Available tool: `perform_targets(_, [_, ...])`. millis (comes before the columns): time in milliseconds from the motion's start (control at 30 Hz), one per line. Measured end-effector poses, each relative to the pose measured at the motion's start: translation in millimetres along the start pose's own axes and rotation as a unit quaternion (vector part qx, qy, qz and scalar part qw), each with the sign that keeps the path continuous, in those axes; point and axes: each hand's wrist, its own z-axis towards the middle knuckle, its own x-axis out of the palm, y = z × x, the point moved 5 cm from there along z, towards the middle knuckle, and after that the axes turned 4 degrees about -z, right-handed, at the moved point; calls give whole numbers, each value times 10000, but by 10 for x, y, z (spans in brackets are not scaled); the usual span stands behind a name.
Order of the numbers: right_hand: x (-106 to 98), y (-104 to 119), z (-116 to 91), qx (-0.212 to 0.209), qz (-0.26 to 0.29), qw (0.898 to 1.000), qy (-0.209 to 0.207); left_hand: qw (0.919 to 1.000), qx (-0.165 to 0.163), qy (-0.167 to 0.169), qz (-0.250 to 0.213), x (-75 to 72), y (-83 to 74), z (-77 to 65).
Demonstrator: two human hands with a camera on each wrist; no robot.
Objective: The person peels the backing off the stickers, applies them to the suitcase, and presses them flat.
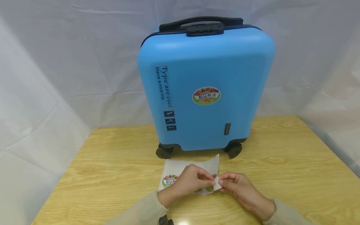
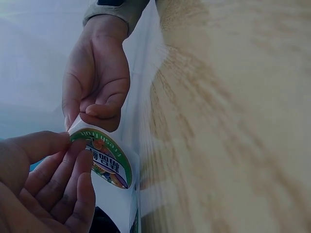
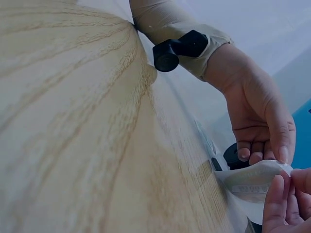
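Observation:
Low in front of the suitcase, a white sticker sheet bears oval fruit stickers, one of them left of my hands. My left hand pinches the sheet near its right edge between thumb and forefinger. Right beside it, my right hand pinches a bent white corner. The left wrist view shows a "Fresh Fruit" sticker on the curved paper, partly behind the fingers. In the right wrist view the back of the sheet bows between both hands' fingertips, with the print showing faintly through.
A blue suitcase stands upright on the wooden table, with an oval fruit sticker on its front. Its black wheels are just behind the sheet. White cloth hangs behind and beside the table.

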Motion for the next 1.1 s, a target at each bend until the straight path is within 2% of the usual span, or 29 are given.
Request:
perform_targets(667, [-48,-59,6,172,69,9998,-46,9999,-52,-31,98,-64,32,-23])
perform_targets(1100, [-89,-78,7,215,52,9997,-116,9997,-134,-187,97,-115,66,-44])
